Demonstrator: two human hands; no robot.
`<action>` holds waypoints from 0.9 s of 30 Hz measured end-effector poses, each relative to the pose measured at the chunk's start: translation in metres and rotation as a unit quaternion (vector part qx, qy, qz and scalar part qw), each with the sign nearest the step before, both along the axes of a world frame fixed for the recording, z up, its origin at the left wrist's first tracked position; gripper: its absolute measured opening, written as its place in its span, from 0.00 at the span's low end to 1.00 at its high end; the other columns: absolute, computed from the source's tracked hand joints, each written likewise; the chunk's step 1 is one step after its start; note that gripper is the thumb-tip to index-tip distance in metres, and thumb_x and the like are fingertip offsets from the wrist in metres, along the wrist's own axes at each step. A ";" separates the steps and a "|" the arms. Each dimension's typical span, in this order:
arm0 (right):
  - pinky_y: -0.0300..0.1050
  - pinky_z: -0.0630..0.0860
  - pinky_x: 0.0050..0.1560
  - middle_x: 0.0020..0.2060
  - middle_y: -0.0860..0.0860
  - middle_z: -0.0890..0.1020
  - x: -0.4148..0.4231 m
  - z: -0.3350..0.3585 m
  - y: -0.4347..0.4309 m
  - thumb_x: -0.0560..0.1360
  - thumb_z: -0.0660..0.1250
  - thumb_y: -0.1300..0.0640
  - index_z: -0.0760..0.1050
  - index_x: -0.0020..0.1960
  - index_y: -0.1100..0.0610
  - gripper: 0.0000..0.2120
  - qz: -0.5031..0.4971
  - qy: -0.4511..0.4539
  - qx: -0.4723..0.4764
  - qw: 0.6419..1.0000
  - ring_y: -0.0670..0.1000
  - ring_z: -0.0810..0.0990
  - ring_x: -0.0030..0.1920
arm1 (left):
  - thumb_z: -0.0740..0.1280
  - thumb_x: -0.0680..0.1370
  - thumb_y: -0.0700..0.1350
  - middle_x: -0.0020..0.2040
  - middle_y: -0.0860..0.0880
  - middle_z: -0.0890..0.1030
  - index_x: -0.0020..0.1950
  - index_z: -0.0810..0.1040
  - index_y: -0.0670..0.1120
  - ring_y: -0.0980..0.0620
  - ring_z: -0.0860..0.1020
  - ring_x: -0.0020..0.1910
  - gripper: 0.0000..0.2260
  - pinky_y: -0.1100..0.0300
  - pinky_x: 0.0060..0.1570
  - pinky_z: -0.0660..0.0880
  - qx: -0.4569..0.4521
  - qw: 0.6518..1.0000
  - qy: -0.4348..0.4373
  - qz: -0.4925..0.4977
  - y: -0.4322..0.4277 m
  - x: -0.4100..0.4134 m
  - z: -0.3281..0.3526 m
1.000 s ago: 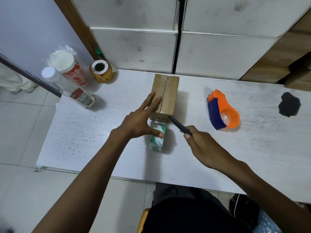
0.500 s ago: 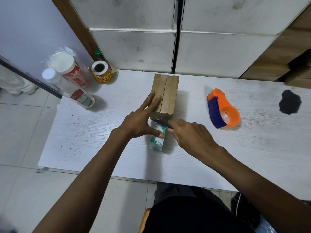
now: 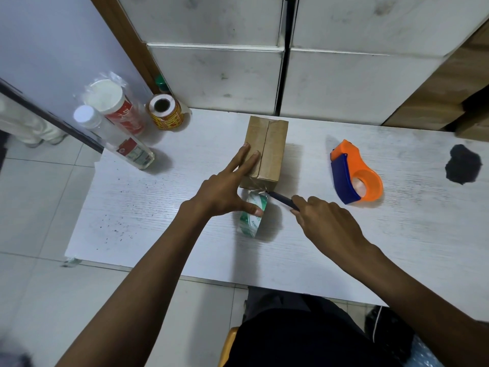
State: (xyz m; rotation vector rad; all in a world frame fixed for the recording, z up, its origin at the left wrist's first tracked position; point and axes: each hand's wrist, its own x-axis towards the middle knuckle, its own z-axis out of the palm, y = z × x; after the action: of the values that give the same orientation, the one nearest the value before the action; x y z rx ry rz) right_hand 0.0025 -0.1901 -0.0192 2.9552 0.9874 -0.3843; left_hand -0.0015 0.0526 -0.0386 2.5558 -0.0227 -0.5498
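Note:
A small brown cardboard box stands on the white table, its top seam taped. My left hand lies across it with straight fingers on the top, the thumb pressing a green-printed tape roll that stands just in front of the box. My right hand grips a dark blue cutter; its tip touches the clear tape at the box's near lower edge.
An orange and blue tape dispenser lies to the right of the box. A black blot marks the table's far right. At the back left lie a clear bottle, a white-capped tube and a yellow label roll. White cabinets stand behind.
My right hand swept the cutter left under the box's near edge, then drew back to the right. The left hand and the box stayed put.

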 end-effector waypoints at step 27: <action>0.41 0.64 0.28 0.34 0.53 0.74 0.031 -0.067 -0.019 0.80 0.58 0.59 0.66 0.54 0.66 0.09 -0.294 0.176 0.179 0.922 0.52 0.74 0.33 | 0.83 0.57 0.61 0.78 0.59 0.27 0.79 0.34 0.60 0.42 0.70 0.73 0.68 0.42 0.51 0.81 -0.052 0.997 -0.036 0.052 -0.008 -0.013 0.000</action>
State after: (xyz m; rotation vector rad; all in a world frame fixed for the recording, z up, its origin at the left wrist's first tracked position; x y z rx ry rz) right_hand 0.0336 -0.2093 -0.0862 3.5635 0.1340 -0.8447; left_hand -0.0148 0.0450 -0.0383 2.4578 0.0541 -0.4062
